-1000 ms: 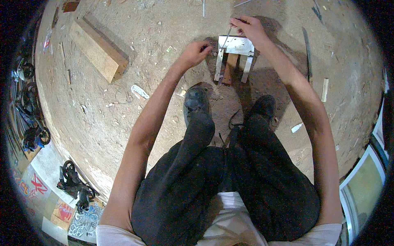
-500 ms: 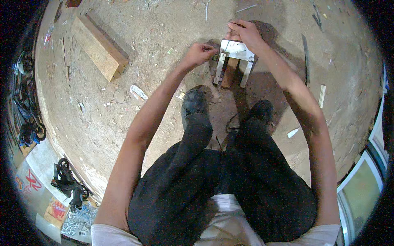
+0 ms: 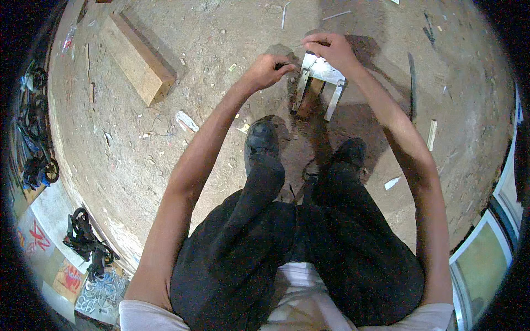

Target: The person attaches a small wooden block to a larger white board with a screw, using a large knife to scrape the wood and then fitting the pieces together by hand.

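Observation:
A pale metal bracket with two long legs stands tilted on the dirt ahead of my shoes. Between its legs shows a brown wooden piece. My right hand is closed at the bracket's far edge, its fingers bent over the top left corner; the thumb's grip is partly hidden. Just left of the bracket, my left hand is closed in a pinch with thumb and forefinger together. Whatever it holds is too small to make out. Dark shadow blurs the gap between the bracket's left leg and my left fingertips.
A long wooden beam lies at the far left. To the right are a dark thin strip, a short wood stick and a small white bottle-like item. My shoes stand near the bracket. A framed panel leans at lower right.
The bracket has turned slightly and tilts more, its far left corner now higher. My right hand has come down closer over it. My left hand has shifted slightly right, still pinched.

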